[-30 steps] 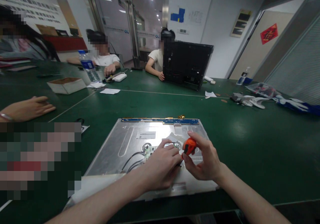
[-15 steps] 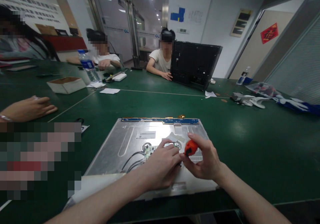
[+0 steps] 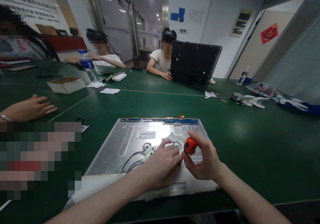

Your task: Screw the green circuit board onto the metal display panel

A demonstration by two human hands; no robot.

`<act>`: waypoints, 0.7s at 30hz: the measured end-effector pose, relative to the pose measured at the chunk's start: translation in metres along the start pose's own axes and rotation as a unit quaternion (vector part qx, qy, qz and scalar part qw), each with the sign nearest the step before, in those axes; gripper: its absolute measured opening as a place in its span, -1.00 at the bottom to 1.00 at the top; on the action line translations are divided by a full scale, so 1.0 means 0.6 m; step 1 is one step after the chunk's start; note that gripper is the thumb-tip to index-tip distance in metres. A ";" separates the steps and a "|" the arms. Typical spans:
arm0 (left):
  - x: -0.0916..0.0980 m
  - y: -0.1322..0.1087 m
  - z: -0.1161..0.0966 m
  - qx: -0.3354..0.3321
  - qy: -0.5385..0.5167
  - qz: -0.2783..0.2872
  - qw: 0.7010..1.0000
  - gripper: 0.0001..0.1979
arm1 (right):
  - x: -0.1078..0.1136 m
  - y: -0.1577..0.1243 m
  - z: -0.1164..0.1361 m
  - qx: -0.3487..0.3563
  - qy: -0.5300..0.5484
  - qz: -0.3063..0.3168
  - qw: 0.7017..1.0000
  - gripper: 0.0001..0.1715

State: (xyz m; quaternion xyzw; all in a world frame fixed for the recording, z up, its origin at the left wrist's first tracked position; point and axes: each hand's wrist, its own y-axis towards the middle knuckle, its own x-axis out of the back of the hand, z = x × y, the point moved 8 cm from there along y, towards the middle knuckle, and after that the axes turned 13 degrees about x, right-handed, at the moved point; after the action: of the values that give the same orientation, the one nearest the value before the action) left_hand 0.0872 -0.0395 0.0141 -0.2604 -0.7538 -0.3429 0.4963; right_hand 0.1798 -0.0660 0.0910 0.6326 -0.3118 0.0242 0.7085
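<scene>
A silver metal panel [image 3: 110, 150] lies on the green table in front of me, with a blue circuit strip [image 3: 150, 120] along its far edge. My right hand [image 3: 206, 155] grips an orange and black screwdriver handle [image 3: 190, 145] between thumb and fingers, over the panel's right half. Close beside it, my left hand [image 3: 165, 162] rests on the panel with its fingers curled near the tool's lower end; what they hold, if anything, is hidden. A small green circuit board [image 3: 149, 151] and dark cables [image 3: 131, 160] show left of my left hand.
A black monitor housing [image 3: 195, 65] stands upright across the table beside a seated person. Another person's hand [image 3: 32, 107] lies at the left. Farther back are an open box [image 3: 66, 85] and a water bottle [image 3: 88, 65]; gloves [image 3: 297, 104] lie at the right.
The orange handle has turned slightly and shifted a little upward in my right hand. My left hand stays in place. Across the table, one person's arms have moved.
</scene>
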 end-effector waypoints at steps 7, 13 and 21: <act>-0.001 0.000 0.001 0.011 0.002 0.005 1.000 -0.86 | -0.002 -0.005 -0.001 0.012 -0.013 -0.001 1.000 -0.28; 0.003 0.002 0.004 0.024 -0.001 0.004 1.000 -0.86 | -0.002 -0.002 -0.002 0.008 -0.006 0.005 1.000 -0.27; 0.005 0.000 0.001 0.007 -0.004 0.004 1.000 -0.86 | -0.001 0.000 -0.004 -0.011 0.010 0.002 1.000 -0.27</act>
State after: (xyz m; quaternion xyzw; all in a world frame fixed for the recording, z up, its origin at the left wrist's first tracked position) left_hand 0.0859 -0.0387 0.0168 -0.2614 -0.7572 -0.3346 0.4964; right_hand 0.1803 -0.0636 0.0905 0.6238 -0.3061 0.0283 0.7186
